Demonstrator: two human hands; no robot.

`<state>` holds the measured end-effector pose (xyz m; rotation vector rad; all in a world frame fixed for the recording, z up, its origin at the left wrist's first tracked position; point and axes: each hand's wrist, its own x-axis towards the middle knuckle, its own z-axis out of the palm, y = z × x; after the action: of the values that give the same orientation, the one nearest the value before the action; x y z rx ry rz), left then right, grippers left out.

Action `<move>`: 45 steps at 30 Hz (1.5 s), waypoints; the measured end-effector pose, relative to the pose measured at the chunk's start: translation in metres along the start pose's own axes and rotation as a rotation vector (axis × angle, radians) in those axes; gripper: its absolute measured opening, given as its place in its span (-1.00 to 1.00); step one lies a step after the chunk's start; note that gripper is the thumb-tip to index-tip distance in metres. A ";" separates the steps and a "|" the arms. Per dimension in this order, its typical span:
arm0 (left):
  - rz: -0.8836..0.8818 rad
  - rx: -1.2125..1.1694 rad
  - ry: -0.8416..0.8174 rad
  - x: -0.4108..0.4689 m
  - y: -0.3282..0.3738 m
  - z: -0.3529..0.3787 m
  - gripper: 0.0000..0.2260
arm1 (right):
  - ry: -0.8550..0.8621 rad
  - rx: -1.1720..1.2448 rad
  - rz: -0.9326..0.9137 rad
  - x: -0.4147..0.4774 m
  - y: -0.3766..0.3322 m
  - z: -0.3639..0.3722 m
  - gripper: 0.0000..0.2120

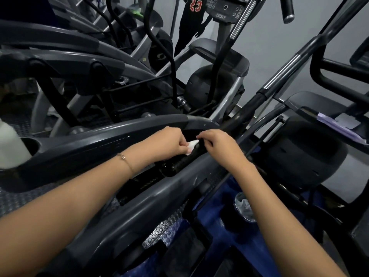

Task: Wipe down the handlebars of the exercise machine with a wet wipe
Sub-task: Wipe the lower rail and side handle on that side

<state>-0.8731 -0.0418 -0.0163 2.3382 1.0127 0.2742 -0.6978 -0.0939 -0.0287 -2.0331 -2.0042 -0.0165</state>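
Pinching crumpled wipe (192,145) on textured handlebar (178,164).

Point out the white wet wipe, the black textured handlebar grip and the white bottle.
white wet wipe (192,145), head view, exposed corner
black textured handlebar grip (179,165), head view, lower part
white bottle (10,145), head view, side

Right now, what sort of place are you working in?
Most likely a gym: exercise machines side by side, a button console on one, studded rubber matting underfoot. The left hand holds a wipe at a handlebar.
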 end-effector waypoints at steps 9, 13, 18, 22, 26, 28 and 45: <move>-0.009 0.127 0.060 -0.012 0.012 -0.002 -0.80 | -0.170 0.066 -0.079 -0.004 0.014 -0.014 -0.65; -0.031 0.212 0.069 -0.022 0.012 0.004 -0.80 | -0.183 0.042 -0.088 -0.004 0.015 -0.013 -0.65; -0.040 0.181 0.097 -0.004 0.026 0.005 -0.81 | -0.201 0.044 -0.105 -0.002 0.014 -0.016 -0.66; -0.079 0.095 0.109 -0.001 0.021 0.001 -0.82 | 0.000 0.487 0.042 -0.011 0.009 -0.021 -0.60; -0.086 -0.242 0.250 0.000 0.021 -0.010 -0.84 | 0.286 0.722 0.062 -0.027 -0.018 -0.010 -0.53; -0.062 -0.524 0.302 -0.005 0.027 -0.009 -0.86 | 0.364 0.688 0.014 -0.029 -0.032 -0.006 -0.53; -0.268 -0.216 0.458 -0.087 0.000 0.046 -0.65 | 0.339 0.314 -0.059 -0.055 -0.055 0.033 -0.78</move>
<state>-0.9151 -0.1236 -0.0509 1.9564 1.4166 0.7941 -0.7594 -0.1410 -0.0613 -1.6514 -1.7323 -0.0514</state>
